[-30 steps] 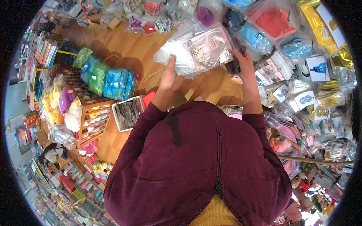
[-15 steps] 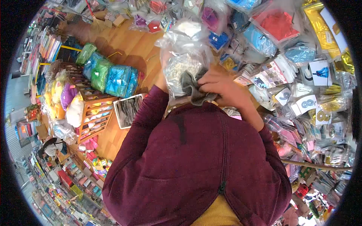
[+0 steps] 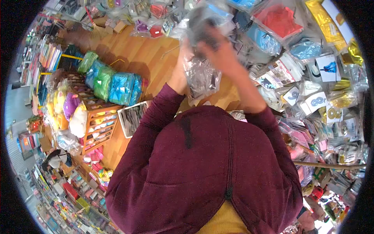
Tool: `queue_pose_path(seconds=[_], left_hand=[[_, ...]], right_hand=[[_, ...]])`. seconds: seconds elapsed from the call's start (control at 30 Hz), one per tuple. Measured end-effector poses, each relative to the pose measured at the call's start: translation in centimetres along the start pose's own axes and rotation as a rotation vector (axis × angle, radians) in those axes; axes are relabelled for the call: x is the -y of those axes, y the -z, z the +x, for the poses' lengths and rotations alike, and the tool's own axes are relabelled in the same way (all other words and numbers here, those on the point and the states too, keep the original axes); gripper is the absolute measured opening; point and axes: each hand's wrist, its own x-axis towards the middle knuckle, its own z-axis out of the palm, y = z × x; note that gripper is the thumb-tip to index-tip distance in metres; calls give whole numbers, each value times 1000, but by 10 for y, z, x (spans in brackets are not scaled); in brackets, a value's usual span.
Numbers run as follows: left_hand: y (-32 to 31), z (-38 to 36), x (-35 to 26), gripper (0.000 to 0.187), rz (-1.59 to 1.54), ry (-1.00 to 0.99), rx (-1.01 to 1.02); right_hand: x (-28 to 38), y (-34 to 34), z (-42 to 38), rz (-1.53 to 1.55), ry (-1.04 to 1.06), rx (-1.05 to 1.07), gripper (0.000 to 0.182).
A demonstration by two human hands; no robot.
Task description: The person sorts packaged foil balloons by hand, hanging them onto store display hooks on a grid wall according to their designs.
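Note:
My left hand [image 3: 181, 68] grips the left side of a clear, crinkled plastic bag [image 3: 203, 80], held up in front of my chest. The lower part of this bag looks see-through and shiny. My right hand [image 3: 221, 52] is over the bag's upper part, its fingers smeared by motion. Right at those fingers is a dark grey, soft cloth-like piece [image 3: 205, 34], also blurred. Whether the fingers pinch it or only press on it cannot be made out, nor whether it lies inside the bag.
A wooden slatted crib [image 3: 103, 128] with green and blue wrapped packs [image 3: 124, 87] on top stands at left. Beside it, a white bin [image 3: 124, 121] holds dark items. Piled bagged goods [image 3: 278, 23] line the right, and a wooden rod [image 3: 329, 165] lies lower right.
Both hands have moved away from my chest, up in the view, and the bag has shifted right. The dark grey piece has moved from the bag's lower front to its upper part.

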Motion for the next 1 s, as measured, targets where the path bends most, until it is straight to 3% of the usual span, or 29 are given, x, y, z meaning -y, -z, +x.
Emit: queue_pose_path(seconds=[0.03, 0.07, 0.2, 0.3, 0.33, 0.37, 0.4, 0.43, 0.47, 0.5, 0.53, 0.57, 0.63, 0.67, 0.73, 0.77, 0.83, 0.87, 0.9, 0.93, 0.97, 1.0], left_hand=[[-5, -6, 1, 57, 669, -242, -127], [-3, -5, 0, 57, 669, -242, -122], [22, 12, -7, 58, 31, -112, -250], [57, 28, -14, 59, -454, 6, -339], [114, 41, -7, 48, -276, -21, -157], [109, 41, -10, 48, -277, -22, -161], [101, 44, -17, 49, -454, -61, 55], [95, 46, -24, 49, -626, -102, 277], [94, 51, -30, 49, -614, -113, 17], [92, 52, -31, 49, -612, -119, 21], [87, 50, -28, 49, -353, -204, -106], [75, 47, -30, 49, -92, -283, -232], [73, 42, -22, 48, -224, -236, -215], [70, 39, -18, 48, -285, -218, -226], [61, 38, -14, 48, -405, -190, -240], [57, 40, -16, 48, -463, -185, -240], [48, 46, -23, 48, -575, -181, -242], [46, 47, -27, 48, -632, -184, -245], [43, 45, -31, 48, -629, -193, -247], [40, 38, -34, 48, -221, -215, -350], [35, 34, -40, 48, 188, -234, -438], [26, 30, -47, 48, 185, -251, -439]], right_hand=[[-2, -26, -12, -154, 91, 110, 49], [-1, -32, -18, 136, 248, 126, 48], [3, -41, -59, 333, 207, 204, 47], [-1, -55, -85, 475, 317, 140, 47], [-4, -58, -94, 494, 224, 282, 40], [-5, -59, -100, 513, 125, 424, 33], [-7, -58, -101, 515, 128, 427, 33], [-11, -57, -99, 514, -140, 329, 32], [-13, -54, -94, 506, -404, 224, 32], [-17, -50, -84, 776, -587, -4, 31], [-22, -46, -75, 1040, -767, -243, 32], [-16, -36, -63, 1040, -766, -242, 32], [2, -12, -44, 1393, -656, -330, 31], [14, -13, -42, 1390, -664, -337, 31], [44, -29, -39, 497, -783, -31, 29], [46, -40, -44, 497, -775, -37, 29], [35, -70, -64, 861, -370, -52, 28], [28, -71, -70, 862, -358, -46, 28], [21, -66, -78, 845, -466, 120, 28], [15, -61, -86, 823, -579, 285, 27], [12, -55, -87, 824, -574, 290, 27], [8, -47, -82, 814, -561, 136, 26]])
